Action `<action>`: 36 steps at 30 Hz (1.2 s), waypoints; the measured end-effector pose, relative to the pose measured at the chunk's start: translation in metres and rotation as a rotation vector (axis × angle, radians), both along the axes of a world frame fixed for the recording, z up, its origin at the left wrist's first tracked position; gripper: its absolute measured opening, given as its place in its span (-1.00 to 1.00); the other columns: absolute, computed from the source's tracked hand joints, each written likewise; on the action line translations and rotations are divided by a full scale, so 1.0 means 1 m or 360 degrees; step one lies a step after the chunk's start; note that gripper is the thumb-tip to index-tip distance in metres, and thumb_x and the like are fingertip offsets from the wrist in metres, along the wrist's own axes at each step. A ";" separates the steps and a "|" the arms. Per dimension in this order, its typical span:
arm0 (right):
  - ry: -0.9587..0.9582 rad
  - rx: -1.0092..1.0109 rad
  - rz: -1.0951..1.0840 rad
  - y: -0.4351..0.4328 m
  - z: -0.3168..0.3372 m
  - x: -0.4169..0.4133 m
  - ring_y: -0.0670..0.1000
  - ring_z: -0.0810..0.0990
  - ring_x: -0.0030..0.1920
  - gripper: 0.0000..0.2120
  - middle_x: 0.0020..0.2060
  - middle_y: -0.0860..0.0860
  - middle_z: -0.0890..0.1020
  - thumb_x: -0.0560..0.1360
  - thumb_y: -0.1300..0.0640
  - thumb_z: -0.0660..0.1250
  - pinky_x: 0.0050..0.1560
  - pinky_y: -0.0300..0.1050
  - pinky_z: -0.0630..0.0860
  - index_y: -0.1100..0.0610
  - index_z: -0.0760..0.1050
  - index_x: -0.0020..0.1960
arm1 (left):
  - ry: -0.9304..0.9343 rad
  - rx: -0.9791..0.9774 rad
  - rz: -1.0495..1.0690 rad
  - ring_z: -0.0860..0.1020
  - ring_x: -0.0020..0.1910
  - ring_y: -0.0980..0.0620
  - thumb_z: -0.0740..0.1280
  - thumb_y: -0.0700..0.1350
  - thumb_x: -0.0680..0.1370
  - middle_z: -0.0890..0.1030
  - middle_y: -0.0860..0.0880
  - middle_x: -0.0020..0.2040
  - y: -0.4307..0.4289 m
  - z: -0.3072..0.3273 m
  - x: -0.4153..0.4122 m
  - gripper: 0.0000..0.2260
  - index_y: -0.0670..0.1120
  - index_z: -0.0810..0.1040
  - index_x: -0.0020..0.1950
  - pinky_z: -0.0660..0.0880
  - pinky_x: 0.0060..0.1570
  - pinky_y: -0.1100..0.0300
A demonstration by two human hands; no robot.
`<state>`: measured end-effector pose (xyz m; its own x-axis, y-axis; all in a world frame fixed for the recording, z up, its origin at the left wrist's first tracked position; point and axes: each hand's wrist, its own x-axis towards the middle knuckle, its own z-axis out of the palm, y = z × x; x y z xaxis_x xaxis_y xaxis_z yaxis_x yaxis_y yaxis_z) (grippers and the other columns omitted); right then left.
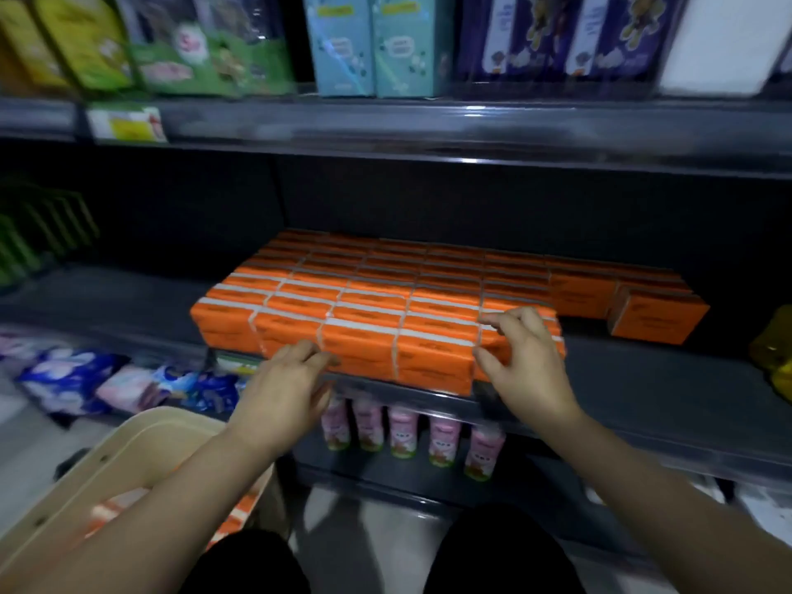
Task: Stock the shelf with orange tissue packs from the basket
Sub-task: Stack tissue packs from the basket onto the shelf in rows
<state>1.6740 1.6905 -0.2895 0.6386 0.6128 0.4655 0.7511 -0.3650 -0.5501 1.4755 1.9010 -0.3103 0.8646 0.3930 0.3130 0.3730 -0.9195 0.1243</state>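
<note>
Several rows of orange tissue packs (385,302) fill the middle of the dark shelf (643,379), stacked to its front edge. My right hand (520,362) grips the front right pack of the stack (553,340), thumb on its front and fingers curled over the top. My left hand (285,388) lies at the lower front of the stack, fingers relaxed and touching the packs near the shelf lip. A beige basket (141,443) stands at lower left under my left forearm, with more orange packs (240,516) inside it.
A separate orange pack (655,317) stands further right on the shelf, beside a yellow bag (775,349). Pink bottles (403,430) line the shelf below. Boxed goods (373,45) fill the shelf above. Blue and pink packets (85,379) lie at lower left.
</note>
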 end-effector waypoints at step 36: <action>0.0420 -0.1191 0.1402 0.333 -0.245 -0.293 -0.08 0.48 0.14 -0.60 0.14 -0.05 0.49 0.38 0.08 0.41 0.12 -0.46 0.29 -0.15 0.49 0.19 | 0.0351 -0.0647 0.1058 0.57 -0.10 -0.11 0.06 0.12 0.45 0.59 -0.06 -0.07 0.157 -0.226 -0.352 -0.58 0.00 0.61 0.08 0.55 -0.22 0.07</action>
